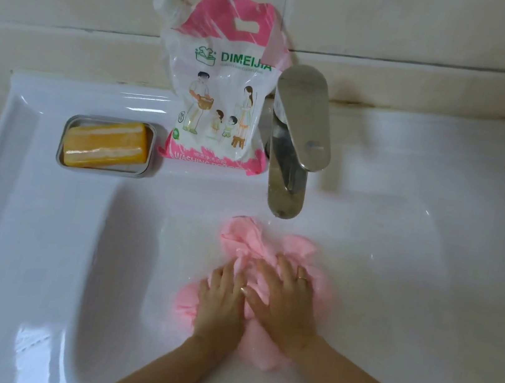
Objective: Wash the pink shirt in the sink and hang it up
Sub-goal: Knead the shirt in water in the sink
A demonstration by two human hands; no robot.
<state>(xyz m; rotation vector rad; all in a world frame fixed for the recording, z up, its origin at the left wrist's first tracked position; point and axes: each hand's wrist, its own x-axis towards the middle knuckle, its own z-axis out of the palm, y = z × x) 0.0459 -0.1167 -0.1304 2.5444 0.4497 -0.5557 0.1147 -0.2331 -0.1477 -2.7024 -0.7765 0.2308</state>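
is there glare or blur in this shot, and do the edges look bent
Head view: bright glare streaks lie on the sink's left rim. Head view: the light is soft, with only faint shadows. Head view: the shirt, left hand and right hand look slightly blurred, while the pouch's logo reads sharply. Head view: the wide lens bows the sink's edges.

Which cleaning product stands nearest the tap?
The pink-and-white washing powder pouch, right beside the tap; the orange soap bar lies farther left in its metal dish.
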